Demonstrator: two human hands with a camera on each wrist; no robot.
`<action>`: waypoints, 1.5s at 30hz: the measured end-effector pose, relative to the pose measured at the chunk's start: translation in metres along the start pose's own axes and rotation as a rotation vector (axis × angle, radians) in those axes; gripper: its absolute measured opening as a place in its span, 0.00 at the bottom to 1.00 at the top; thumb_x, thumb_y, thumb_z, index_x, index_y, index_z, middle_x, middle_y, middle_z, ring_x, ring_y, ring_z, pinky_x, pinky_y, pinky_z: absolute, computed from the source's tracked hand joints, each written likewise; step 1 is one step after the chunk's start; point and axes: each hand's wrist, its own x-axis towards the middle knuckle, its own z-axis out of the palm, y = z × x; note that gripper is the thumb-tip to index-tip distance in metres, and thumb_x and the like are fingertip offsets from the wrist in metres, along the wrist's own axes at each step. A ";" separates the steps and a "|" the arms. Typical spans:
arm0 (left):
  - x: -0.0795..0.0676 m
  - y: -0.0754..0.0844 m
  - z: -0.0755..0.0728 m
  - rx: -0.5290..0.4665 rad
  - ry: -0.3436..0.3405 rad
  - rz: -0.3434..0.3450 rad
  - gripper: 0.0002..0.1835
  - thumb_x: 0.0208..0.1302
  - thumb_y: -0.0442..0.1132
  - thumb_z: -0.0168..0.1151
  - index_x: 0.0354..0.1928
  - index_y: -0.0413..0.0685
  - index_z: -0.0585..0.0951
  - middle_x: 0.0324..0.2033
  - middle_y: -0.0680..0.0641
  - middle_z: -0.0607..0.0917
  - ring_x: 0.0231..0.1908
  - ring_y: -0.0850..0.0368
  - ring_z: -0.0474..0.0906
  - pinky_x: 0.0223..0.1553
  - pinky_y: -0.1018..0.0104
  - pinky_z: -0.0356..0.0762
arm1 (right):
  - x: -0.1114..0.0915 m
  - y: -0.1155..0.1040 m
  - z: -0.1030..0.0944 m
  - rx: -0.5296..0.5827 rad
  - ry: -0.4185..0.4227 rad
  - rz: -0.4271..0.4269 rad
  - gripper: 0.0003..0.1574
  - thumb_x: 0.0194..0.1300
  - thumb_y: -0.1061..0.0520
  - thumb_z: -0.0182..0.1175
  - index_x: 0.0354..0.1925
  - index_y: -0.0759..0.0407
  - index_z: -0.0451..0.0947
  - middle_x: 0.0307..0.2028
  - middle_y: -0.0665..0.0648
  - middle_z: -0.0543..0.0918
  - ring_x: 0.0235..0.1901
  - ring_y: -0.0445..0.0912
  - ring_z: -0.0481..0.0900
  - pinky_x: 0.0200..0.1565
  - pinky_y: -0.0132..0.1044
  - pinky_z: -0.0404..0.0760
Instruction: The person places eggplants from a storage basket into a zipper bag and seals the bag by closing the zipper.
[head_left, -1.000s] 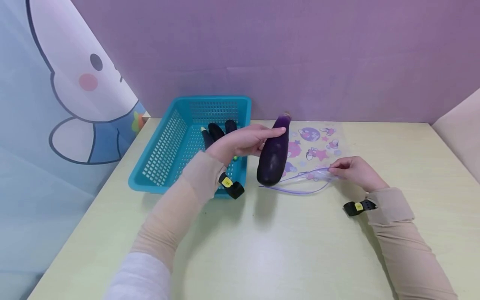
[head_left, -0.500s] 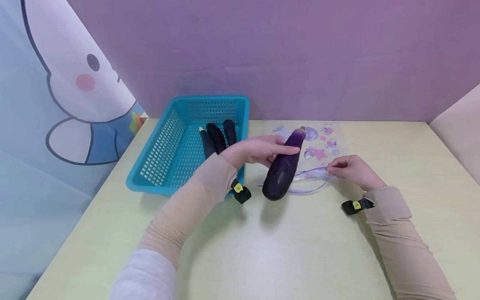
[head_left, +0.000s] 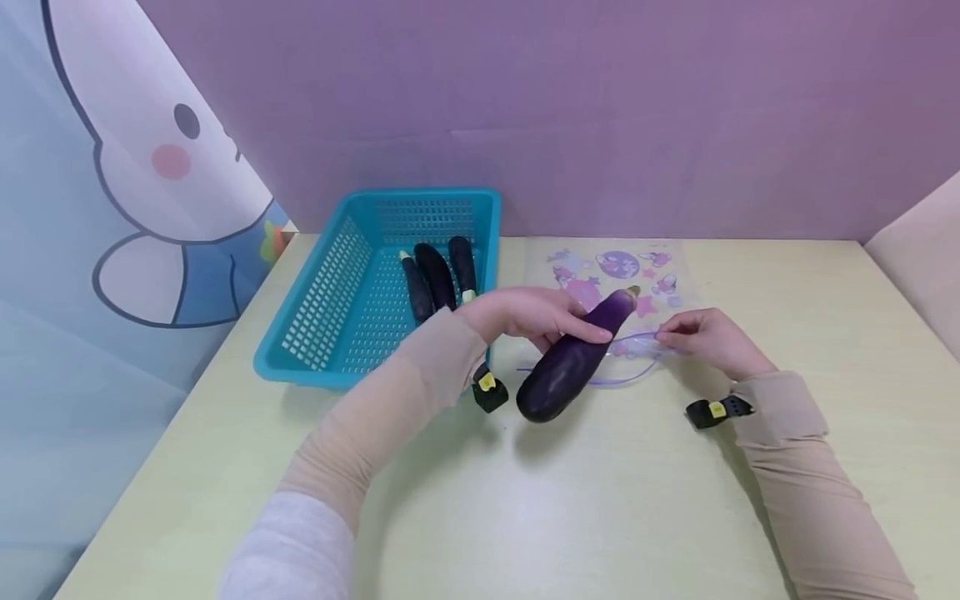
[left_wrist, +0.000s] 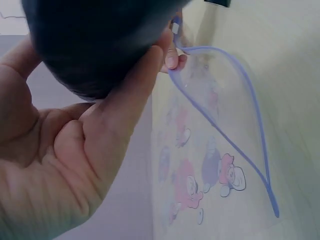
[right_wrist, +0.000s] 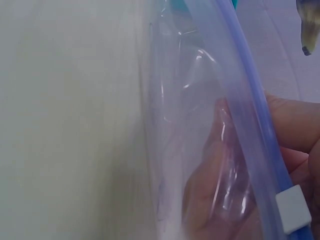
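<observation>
Tilted eggplant [head_left: 564, 368] (glossy purple), open-mouthed bag [head_left: 588, 279]

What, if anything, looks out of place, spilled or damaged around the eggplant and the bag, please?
Nothing stands out. The left hand holds the eggplant at a slant, and its visible skin looks whole. The right hand pinches the open bag by its edge. Dark vegetables lie inside the basket, and no spill shows.

Desk [head_left: 637, 508] pale, faintly grained; basket [head_left: 408, 194], teal, perforated, set left of centre by the back edge; bag [head_left: 618, 267], clear with pink and purple prints, just right of basket, flat toward the back, gaping at its purple-rimmed near side.
</observation>
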 end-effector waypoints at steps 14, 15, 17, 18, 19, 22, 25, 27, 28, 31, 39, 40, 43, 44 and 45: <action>0.005 0.001 0.027 0.589 0.146 -0.051 0.26 0.60 0.55 0.63 0.52 0.45 0.73 0.41 0.51 0.79 0.38 0.60 0.79 0.38 0.72 0.77 | 0.000 0.002 0.000 0.021 -0.003 0.000 0.17 0.65 0.57 0.60 0.44 0.71 0.79 0.29 0.42 0.82 0.29 0.33 0.73 0.34 0.28 0.75; 0.006 0.001 0.029 0.645 0.163 -0.050 0.26 0.60 0.55 0.63 0.52 0.46 0.74 0.41 0.52 0.79 0.38 0.60 0.78 0.38 0.72 0.76 | 0.000 0.002 0.000 0.025 -0.003 0.000 0.17 0.65 0.57 0.60 0.44 0.71 0.79 0.29 0.42 0.82 0.29 0.33 0.73 0.33 0.28 0.75; 0.007 0.001 0.034 0.721 0.191 -0.052 0.26 0.59 0.56 0.63 0.52 0.46 0.74 0.40 0.53 0.78 0.38 0.60 0.77 0.39 0.71 0.73 | 0.001 0.003 0.000 0.025 -0.003 -0.002 0.17 0.65 0.56 0.60 0.44 0.71 0.79 0.29 0.41 0.82 0.29 0.33 0.73 0.33 0.28 0.75; 0.008 0.000 0.037 0.740 0.202 -0.054 0.25 0.58 0.56 0.64 0.50 0.47 0.75 0.39 0.53 0.79 0.37 0.60 0.77 0.39 0.71 0.73 | 0.001 0.003 0.000 0.025 -0.003 -0.002 0.17 0.65 0.56 0.60 0.44 0.71 0.79 0.29 0.40 0.82 0.29 0.33 0.73 0.33 0.28 0.75; 0.009 0.000 0.039 0.762 0.212 -0.053 0.23 0.58 0.55 0.64 0.48 0.47 0.76 0.38 0.54 0.79 0.37 0.60 0.76 0.39 0.71 0.73 | 0.001 0.003 0.000 0.024 -0.003 -0.003 0.18 0.65 0.56 0.60 0.44 0.70 0.79 0.29 0.40 0.82 0.30 0.33 0.73 0.33 0.28 0.74; 0.009 0.000 0.046 0.835 0.238 -0.060 0.21 0.58 0.55 0.64 0.44 0.48 0.77 0.36 0.54 0.79 0.35 0.60 0.75 0.38 0.70 0.72 | 0.001 0.003 0.000 0.022 -0.004 -0.001 0.18 0.65 0.55 0.60 0.44 0.70 0.80 0.30 0.41 0.82 0.30 0.33 0.73 0.34 0.28 0.75; 0.010 0.000 0.051 0.893 0.257 -0.067 0.21 0.59 0.55 0.64 0.45 0.48 0.77 0.37 0.54 0.79 0.35 0.61 0.73 0.40 0.69 0.72 | 0.001 0.003 0.000 0.022 -0.005 0.001 0.18 0.65 0.56 0.60 0.44 0.70 0.80 0.31 0.42 0.83 0.31 0.33 0.74 0.35 0.28 0.75; 0.010 -0.001 0.054 0.912 0.268 -0.080 0.21 0.59 0.55 0.64 0.46 0.48 0.77 0.37 0.55 0.79 0.36 0.61 0.73 0.42 0.69 0.73 | 0.001 0.002 0.001 0.023 -0.004 0.002 0.17 0.65 0.56 0.60 0.44 0.70 0.79 0.31 0.42 0.83 0.31 0.33 0.74 0.35 0.28 0.75; 0.010 -0.001 0.056 0.917 0.272 -0.087 0.21 0.59 0.55 0.63 0.46 0.48 0.77 0.37 0.55 0.79 0.35 0.61 0.73 0.42 0.68 0.73 | 0.000 0.002 0.001 0.025 -0.003 0.001 0.17 0.65 0.56 0.60 0.44 0.71 0.79 0.30 0.41 0.82 0.31 0.33 0.74 0.35 0.28 0.75; 0.011 -0.004 0.062 0.935 0.278 -0.108 0.18 0.59 0.55 0.63 0.40 0.49 0.77 0.32 0.55 0.78 0.33 0.60 0.72 0.39 0.68 0.73 | 0.000 0.002 0.001 0.036 0.000 -0.001 0.17 0.65 0.57 0.60 0.44 0.71 0.79 0.29 0.40 0.81 0.30 0.34 0.74 0.35 0.28 0.75; 0.019 -0.014 0.070 0.955 0.301 -0.134 0.17 0.59 0.58 0.63 0.31 0.52 0.77 0.26 0.57 0.77 0.30 0.61 0.73 0.36 0.67 0.73 | -0.001 -0.001 0.002 0.027 0.000 -0.015 0.16 0.64 0.58 0.60 0.43 0.72 0.79 0.28 0.41 0.81 0.29 0.34 0.73 0.34 0.28 0.74; 0.020 -0.014 0.070 0.951 0.305 -0.136 0.17 0.59 0.58 0.63 0.31 0.53 0.77 0.26 0.57 0.77 0.30 0.62 0.73 0.37 0.67 0.73 | -0.001 -0.001 0.002 0.022 0.000 -0.016 0.16 0.64 0.58 0.60 0.43 0.72 0.79 0.28 0.42 0.81 0.29 0.34 0.73 0.34 0.28 0.75; 0.024 -0.015 0.071 0.950 0.322 -0.133 0.17 0.59 0.58 0.62 0.29 0.53 0.77 0.25 0.58 0.77 0.30 0.62 0.74 0.39 0.67 0.73 | -0.001 -0.001 0.002 0.011 0.003 -0.016 0.16 0.65 0.58 0.60 0.43 0.72 0.79 0.30 0.46 0.82 0.29 0.34 0.73 0.34 0.28 0.75; 0.025 -0.016 0.072 0.941 0.329 -0.129 0.17 0.58 0.58 0.63 0.28 0.54 0.76 0.24 0.58 0.77 0.30 0.62 0.74 0.39 0.67 0.73 | -0.002 -0.001 0.002 0.009 0.005 -0.017 0.16 0.64 0.58 0.60 0.43 0.72 0.79 0.30 0.46 0.83 0.29 0.35 0.73 0.34 0.28 0.75; 0.025 -0.016 0.073 0.936 0.336 -0.125 0.17 0.58 0.59 0.63 0.28 0.54 0.76 0.24 0.58 0.77 0.30 0.63 0.74 0.40 0.67 0.73 | -0.002 0.000 0.002 0.009 0.008 -0.016 0.16 0.64 0.59 0.60 0.43 0.72 0.79 0.30 0.47 0.83 0.29 0.35 0.73 0.34 0.28 0.75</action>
